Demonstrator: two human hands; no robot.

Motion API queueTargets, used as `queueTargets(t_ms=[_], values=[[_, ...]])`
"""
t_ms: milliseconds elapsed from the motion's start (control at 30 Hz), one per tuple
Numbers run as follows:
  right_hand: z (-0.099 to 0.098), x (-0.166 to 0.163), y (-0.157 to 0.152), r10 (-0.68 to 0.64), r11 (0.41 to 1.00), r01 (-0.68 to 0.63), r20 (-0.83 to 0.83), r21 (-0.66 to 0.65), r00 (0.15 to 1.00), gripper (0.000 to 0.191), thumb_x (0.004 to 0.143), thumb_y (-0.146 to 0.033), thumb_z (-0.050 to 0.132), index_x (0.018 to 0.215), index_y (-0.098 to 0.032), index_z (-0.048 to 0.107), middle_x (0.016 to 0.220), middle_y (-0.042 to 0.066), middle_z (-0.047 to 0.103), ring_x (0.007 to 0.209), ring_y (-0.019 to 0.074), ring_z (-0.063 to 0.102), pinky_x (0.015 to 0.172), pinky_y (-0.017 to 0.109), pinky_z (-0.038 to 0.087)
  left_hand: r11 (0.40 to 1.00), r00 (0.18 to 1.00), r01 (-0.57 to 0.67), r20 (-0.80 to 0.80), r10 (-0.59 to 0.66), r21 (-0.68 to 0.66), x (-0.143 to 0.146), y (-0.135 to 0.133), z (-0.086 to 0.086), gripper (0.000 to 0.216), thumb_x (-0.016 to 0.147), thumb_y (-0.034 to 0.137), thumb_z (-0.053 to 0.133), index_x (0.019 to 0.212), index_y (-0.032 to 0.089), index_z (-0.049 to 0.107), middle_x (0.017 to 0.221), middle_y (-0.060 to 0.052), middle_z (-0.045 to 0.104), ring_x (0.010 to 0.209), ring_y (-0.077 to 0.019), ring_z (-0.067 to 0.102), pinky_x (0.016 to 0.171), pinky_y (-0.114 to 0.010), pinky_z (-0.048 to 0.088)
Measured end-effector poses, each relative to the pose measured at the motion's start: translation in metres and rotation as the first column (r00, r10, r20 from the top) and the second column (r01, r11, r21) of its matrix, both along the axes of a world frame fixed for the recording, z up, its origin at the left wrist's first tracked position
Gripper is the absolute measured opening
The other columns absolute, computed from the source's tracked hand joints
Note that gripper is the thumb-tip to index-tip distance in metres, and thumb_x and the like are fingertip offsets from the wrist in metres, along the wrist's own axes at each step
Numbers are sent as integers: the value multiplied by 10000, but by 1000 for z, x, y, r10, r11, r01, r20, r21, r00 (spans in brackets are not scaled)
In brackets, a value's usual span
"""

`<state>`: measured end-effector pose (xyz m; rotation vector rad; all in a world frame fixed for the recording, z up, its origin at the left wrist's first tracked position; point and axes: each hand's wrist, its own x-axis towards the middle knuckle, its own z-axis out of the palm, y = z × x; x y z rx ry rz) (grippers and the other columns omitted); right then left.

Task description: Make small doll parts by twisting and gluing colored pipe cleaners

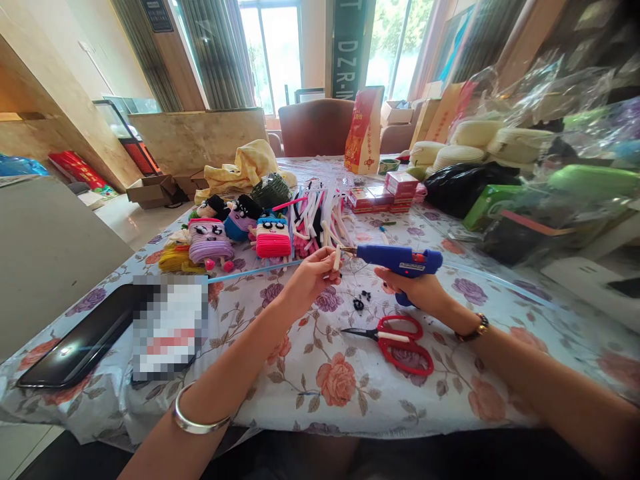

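My left hand (316, 272) pinches a short cream-white piece of cord (337, 259) between thumb and fingertips, holding it upright above the table. My right hand (419, 288) is wrapped round the handle of a blue glue gun (383, 256). The gun's metal nozzle points left and sits right at the cord; whether it touches cannot be made out. Below the hands lie small black fuzzy scraps (359, 305) and red-handled scissors (406, 339), with dark blades pointing left. Beyond my left hand is a bundle of white, pink and black fuzzy strips (320, 220).
Yarn dolls with faces, one purple (210, 243) and one pink (273, 239), stand at the left. A black phone (83, 340) lies front left. Red-and-white boxes (400, 187), a red paper bag (363, 130) and plastic-wrapped cream yarn rolls (457, 158) stand farther back.
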<state>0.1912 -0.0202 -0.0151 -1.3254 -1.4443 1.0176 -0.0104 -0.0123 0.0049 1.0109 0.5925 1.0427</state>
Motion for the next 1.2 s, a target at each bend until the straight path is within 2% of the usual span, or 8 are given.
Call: queueTargets(t_ms=[667,1000,1200], values=[[4,0,-3,-4,998,5,14,-57,1000,475,540,-604,702,524,-176,498,477,-23,482,441,71,397,425,237,314,1000,1000,-4,-10,4,5,0,0,1,146,771,148,561,676,146,450,661,23,383,545,-60,348,563,-177,371],[3,0,-2,9,999,-8,30,-38,999,467,544,-591,702,512,-175,492,487,-22,485,443,65,387,422,236,296,1000,1000,-16,-1,16,-9,0,0,1,139,759,143,573,685,148,455,662,26,397,532,-55,356,553,-175,376],[7,-2,-3,20,998,-20,-7,-55,1000,458,537,-565,714,489,-178,473,460,-28,472,437,64,387,426,237,295,999,999,-32,16,33,-21,0,0,1,119,769,150,568,700,148,471,666,24,406,530,-56,368,547,-177,381]])
